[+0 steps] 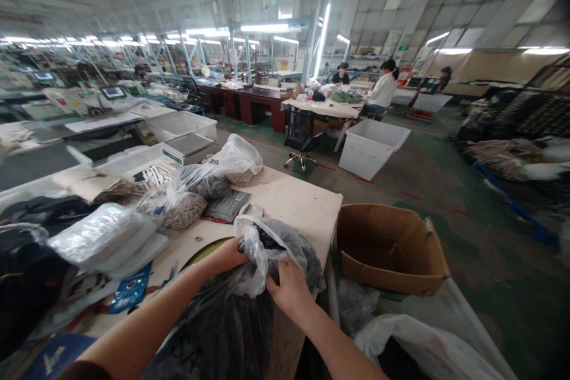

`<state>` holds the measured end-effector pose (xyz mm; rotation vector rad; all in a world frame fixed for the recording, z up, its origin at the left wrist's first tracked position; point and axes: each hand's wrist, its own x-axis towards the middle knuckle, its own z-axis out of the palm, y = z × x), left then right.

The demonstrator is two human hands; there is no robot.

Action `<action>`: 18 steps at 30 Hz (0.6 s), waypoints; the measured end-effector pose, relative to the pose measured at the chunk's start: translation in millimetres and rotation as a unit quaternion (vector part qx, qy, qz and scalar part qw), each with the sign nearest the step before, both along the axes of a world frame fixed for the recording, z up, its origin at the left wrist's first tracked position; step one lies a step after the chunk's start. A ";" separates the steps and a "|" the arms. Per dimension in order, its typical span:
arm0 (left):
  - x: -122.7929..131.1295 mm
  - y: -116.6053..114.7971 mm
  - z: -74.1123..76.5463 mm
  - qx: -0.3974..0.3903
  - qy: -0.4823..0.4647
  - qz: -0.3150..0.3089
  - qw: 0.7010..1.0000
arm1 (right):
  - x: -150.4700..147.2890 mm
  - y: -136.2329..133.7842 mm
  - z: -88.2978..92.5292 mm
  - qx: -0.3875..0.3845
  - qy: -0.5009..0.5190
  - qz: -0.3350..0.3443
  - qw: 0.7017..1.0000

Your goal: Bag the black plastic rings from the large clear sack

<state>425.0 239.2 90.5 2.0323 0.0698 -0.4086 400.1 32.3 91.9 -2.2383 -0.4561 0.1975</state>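
Rows of benches under strip lights fill a large workshop, and a pale worktable [294, 202] is seen in the foreground. At its near edge a clear plastic bag [260, 249] stuffed with dark fabric is gripped at the mouth: the left hand [229, 254] is closed on the film at one side, the right hand [289, 288] is pinched on it at the other. The bag is judged soft, light and shapeless, with thin, slippery film that could tear; it is best taken by the gathered neck or supported from below. Further bagged bundles [178, 205] and a flat silver packet [107, 237] lie close by on the left. An open cardboard box [392, 249] stands just beside the table's right edge, and a white bin [371, 145] is set well apart beyond. Seated workers [383, 92] are seen at a far table.
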 end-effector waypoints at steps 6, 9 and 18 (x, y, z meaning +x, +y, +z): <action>-7.5 3.8 16.2 0.014 0.014 -0.021 1.000 | -5.5 -4.8 -17.0 -0.180 -0.047 0.044 0.982; -10.5 4.3 25.4 0.020 0.018 -0.030 0.999 | -2.1 3.7 -26.3 -0.207 -0.057 0.062 0.975; -21.2 5.2 47.8 0.030 0.026 -0.047 0.998 | -27.7 -6.0 11.3 -0.187 -0.191 0.246 0.932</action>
